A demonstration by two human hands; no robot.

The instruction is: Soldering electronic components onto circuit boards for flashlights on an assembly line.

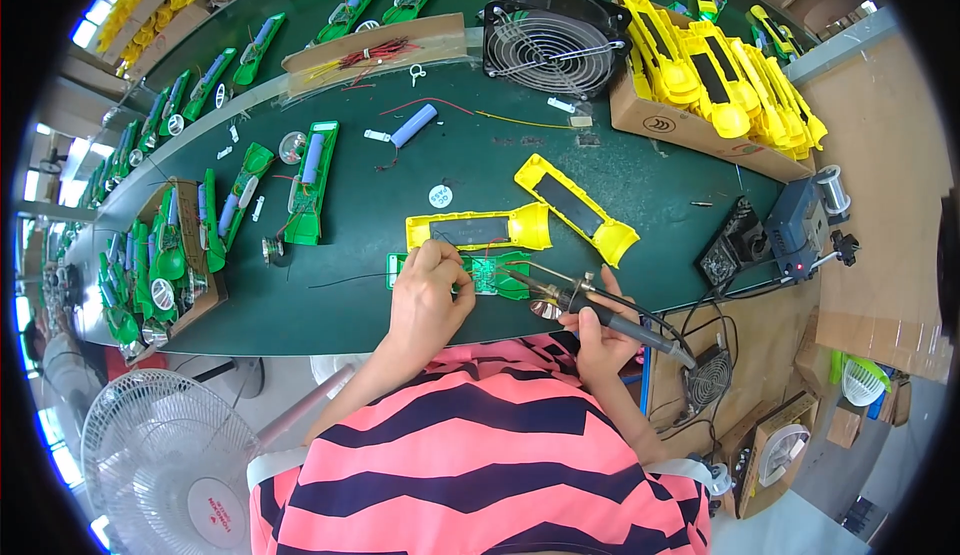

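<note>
The right hand (598, 327) grips a soldering iron (590, 305), its tip on the green board (487, 275) at the table's (400, 170) near edge. The left hand (428, 293) is curled, fingertips pinching something at the board's left end. A yellow shell (478, 228) lies just behind, another (577, 207) to its right.

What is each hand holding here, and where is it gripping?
The right hand holds a soldering iron by its dark handle. The left hand presses on a green circuit board; its hold cannot be told.
</note>
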